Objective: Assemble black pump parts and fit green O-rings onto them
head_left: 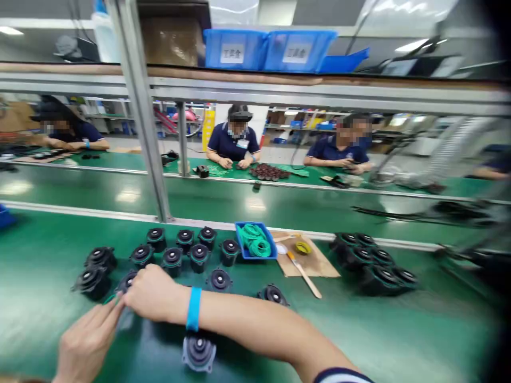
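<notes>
My right hand (155,292), with a blue band at the wrist, is closed over a round black motor-like part (126,279) at the left of the green bench. Its fingertips face away from me, so what they grip is hidden. My left hand (88,338) meets it from below, fingers pressed together. A bit of green rubber ring (109,299) shows at the left fingertips, against that part. Several similar black parts (172,258) with green rings stand upright behind my hands. Below my right wrist sits another black part (199,351), with no green ring visible on it.
A blue tray (275,257) of green rings (254,239) stands near cardboard (329,268) carrying a brush (304,274) and a yellow lid (303,248). More black parts (371,260) cluster at the right. A metal post (141,117) rises at the bench's back. Several people sit across.
</notes>
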A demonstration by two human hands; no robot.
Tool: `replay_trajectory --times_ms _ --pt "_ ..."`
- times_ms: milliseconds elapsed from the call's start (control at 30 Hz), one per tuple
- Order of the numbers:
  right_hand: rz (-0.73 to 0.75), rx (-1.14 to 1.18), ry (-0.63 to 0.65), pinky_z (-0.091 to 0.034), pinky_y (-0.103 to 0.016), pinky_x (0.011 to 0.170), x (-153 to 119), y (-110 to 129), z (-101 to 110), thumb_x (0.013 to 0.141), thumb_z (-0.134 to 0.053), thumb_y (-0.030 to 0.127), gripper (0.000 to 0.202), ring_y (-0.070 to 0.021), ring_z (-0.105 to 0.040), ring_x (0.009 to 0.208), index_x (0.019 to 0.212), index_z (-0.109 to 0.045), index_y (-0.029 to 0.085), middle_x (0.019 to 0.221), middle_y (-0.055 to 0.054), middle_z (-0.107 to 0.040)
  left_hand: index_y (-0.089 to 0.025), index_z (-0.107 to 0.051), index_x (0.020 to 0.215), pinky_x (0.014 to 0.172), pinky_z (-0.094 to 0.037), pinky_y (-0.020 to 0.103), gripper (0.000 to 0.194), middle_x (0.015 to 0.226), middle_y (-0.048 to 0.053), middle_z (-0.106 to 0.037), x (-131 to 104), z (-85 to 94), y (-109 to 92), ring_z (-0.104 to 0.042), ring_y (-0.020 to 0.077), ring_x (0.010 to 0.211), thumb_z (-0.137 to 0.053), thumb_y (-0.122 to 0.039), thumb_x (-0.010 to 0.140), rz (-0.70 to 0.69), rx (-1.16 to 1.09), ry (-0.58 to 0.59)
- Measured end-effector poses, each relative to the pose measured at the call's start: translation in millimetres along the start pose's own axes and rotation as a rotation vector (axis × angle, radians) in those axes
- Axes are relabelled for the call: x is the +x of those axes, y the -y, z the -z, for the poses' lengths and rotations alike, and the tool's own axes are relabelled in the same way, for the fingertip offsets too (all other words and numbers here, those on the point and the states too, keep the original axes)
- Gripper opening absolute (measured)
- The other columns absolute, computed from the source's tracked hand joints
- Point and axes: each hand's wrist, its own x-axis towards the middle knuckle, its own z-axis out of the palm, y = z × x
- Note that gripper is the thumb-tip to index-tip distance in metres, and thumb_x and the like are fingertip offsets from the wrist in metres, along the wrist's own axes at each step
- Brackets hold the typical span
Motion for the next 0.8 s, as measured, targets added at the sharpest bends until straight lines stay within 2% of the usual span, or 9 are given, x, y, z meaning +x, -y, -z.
replay_trajectory --times_ms 67,167,233,333,433,500,600,700,800 --pt "0.020 0.049 -0.013 -0.045 -0.033 0.063 -3 3 0 0.091 -0.051 0.014 0.025 -0.0235 -0.069 0.081 0.075 -0.070 0.014 0.080 -0.010 -0.075 -0.019 -0.072 0.092 0.064 -0.051 0.030 0.028 0.089 0.006 -0.078 8 6.1 -13 -0.068 0.0186 0.067 -0.049 -0.004 0.089 -0.030 0.125 0.065" --pt "-0.020 0.144 -0.028 -0.045 -0.032 0.062 -8 -4 2 0.083 -0.058 0.008 0.021 -0.0256 -0.069 0.075 0.067 -0.071 0.009 0.074 -0.016 -0.073 -0.019 -0.070 0.101 0.068 -0.054 0.027 0.032 0.096 0.007 -0.077 16 14.0 -24 -0.070 0.0168 0.074 -0.042 -0.007 0.092 0.125 0.000 0.069" --pt "-0.073 0.237 -0.049 -0.045 -0.030 0.061 -6 -13 3 0.083 -0.058 0.010 0.021 -0.0238 -0.069 0.070 0.069 -0.073 0.009 0.072 -0.016 -0.073 -0.021 -0.069 0.101 0.069 -0.054 0.025 0.024 0.094 0.005 -0.075 19 19.4 -30 -0.069 0.0149 0.075 -0.047 -0.013 0.092 0.408 -0.192 0.072" --pt "-0.096 0.417 -0.083 -0.047 -0.024 0.064 5 -19 5 0.087 -0.058 0.018 0.019 -0.0183 -0.070 0.077 0.095 -0.075 0.014 0.088 -0.009 -0.076 -0.020 -0.062 0.094 0.061 -0.050 0.022 0.011 0.081 0.002 -0.067 27 24.0 -37 -0.061 0.0120 0.064 -0.054 -0.027 0.092 0.897 -0.561 -0.045" --pt "-0.067 0.586 -0.049 -0.047 -0.018 0.061 26 -14 3 0.091 -0.056 0.026 0.020 -0.0118 -0.069 0.072 0.098 -0.074 0.019 0.086 0.000 -0.077 -0.019 -0.053 0.091 0.056 -0.046 0.023 0.020 0.070 -0.001 -0.056 38 21.7 -34 -0.053 0.0112 0.059 -0.052 -0.040 0.092 1.124 -0.910 -0.226" --pt "-0.093 0.643 -0.026 -0.046 -0.017 0.055 46 -10 0 0.095 -0.049 0.027 0.027 -0.0101 -0.066 0.062 0.091 -0.074 0.016 0.077 0.000 -0.075 -0.020 -0.049 0.094 0.060 -0.048 0.025 0.022 0.069 -0.002 -0.053 42 19.9 -20 -0.054 0.0121 0.060 -0.049 -0.042 0.092 1.168 -0.892 -0.288" --pt "-0.188 0.641 -0.025 -0.046 -0.020 0.053 80 -12 -5 0.096 -0.046 0.026 0.030 -0.0105 -0.063 0.056 0.089 -0.073 0.013 0.069 -0.001 -0.072 -0.021 -0.049 0.104 0.079 -0.051 0.033 0.030 0.093 0.004 -0.060 38 21.4 13 -0.061 0.0170 0.083 -0.061 -0.038 0.083 1.182 -0.687 -0.318" --pt "-0.246 0.582 -0.007 -0.050 -0.024 0.061 110 -18 -11 0.095 -0.054 0.029 0.026 -0.0106 -0.063 0.061 0.080 -0.069 0.013 0.068 0.001 -0.068 -0.022 -0.053 0.112 0.099 -0.043 0.044 0.054 0.117 0.008 -0.060 25 24.3 40 -0.057 0.0247 0.110 -0.078 -0.025 0.064 1.128 -0.538 -0.191" --pt "-0.269 0.504 0.012 -0.054 -0.028 0.069 127 -23 -15 0.094 -0.057 0.035 0.028 -0.0112 -0.063 0.068 0.079 -0.064 0.013 0.075 0.001 -0.067 -0.022 -0.055 0.113 0.104 -0.041 0.049 0.059 0.118 0.007 -0.063 12 21.2 50 -0.057 0.0273 0.116 -0.079 -0.017 0.060 1.040 -0.447 -0.008"
